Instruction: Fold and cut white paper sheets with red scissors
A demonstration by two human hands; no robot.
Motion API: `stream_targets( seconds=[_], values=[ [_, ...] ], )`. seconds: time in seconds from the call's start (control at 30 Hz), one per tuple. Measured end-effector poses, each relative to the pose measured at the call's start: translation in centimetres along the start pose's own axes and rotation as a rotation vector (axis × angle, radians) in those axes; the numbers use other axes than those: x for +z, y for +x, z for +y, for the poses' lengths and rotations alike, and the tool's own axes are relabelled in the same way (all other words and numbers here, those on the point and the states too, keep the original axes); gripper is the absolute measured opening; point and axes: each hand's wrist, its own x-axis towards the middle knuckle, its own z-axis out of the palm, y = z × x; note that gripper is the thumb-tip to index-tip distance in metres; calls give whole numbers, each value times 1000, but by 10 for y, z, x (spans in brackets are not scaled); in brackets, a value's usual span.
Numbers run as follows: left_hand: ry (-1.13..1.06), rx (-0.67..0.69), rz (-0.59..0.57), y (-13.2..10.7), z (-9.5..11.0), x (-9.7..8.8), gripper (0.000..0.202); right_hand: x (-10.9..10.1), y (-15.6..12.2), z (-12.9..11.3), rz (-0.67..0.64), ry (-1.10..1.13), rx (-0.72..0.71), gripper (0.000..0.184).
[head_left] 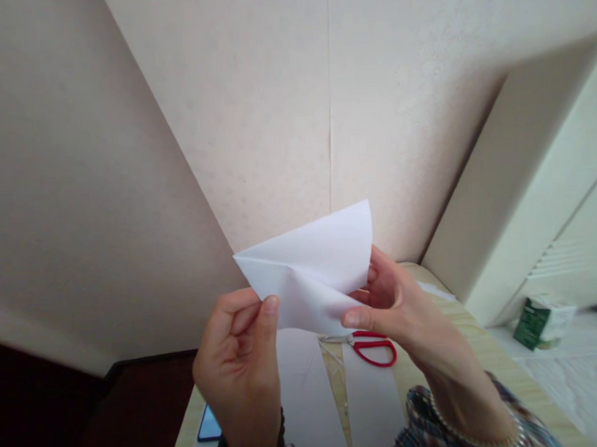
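Raised above the table, a folded sheet of white paper (324, 249) is between my two hands, its pointed corner to the left and one flap bulging open. My left hand (242, 350) pinches the lower left edge between thumb and fingers. On the other side, my right hand (390, 295) grips the right end, thumb on the near flap and fingers partly hidden behind the paper. Below lie scissors (375, 349) with red handles, their blades pointing left, partly over white paper sheets (307, 383) on the table.
The pale wood-grain table (449, 329) stands against a light wall (253, 119). A phone (209, 425) lies at its left edge, partly behind my left wrist. To the right, a green and white box (536, 321) rests on a pale surface beside a white cabinet (516, 172).
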Motion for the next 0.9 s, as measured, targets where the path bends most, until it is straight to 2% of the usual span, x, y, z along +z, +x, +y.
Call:
stream_targets(
  seconds=[0.07, 0.23, 0.33, 0.67, 0.8, 0.9],
  values=[
    [-15, 7, -7, 0, 0, 1, 9, 0, 0, 0, 19, -21, -14, 58],
    [-139, -48, -94, 0, 2, 0, 10, 0, -2, -2, 45, -19, -14, 28],
    [-178, -85, -98, 1, 3, -2, 9, -1, -2, -2, 42, -22, -1, 17],
    [-165, -196, -99, 4, 5, -5, 7, -4, -3, -3, 63, -135, -8, 7],
    [-139, -303, -229, 11, 4, -9, 14, -6, -6, -5, 110, -312, -52, 7],
    [-204, -297, -275, 16, 1, -10, 16, -6, -8, -8, 117, -469, -92, 9]
  ],
)
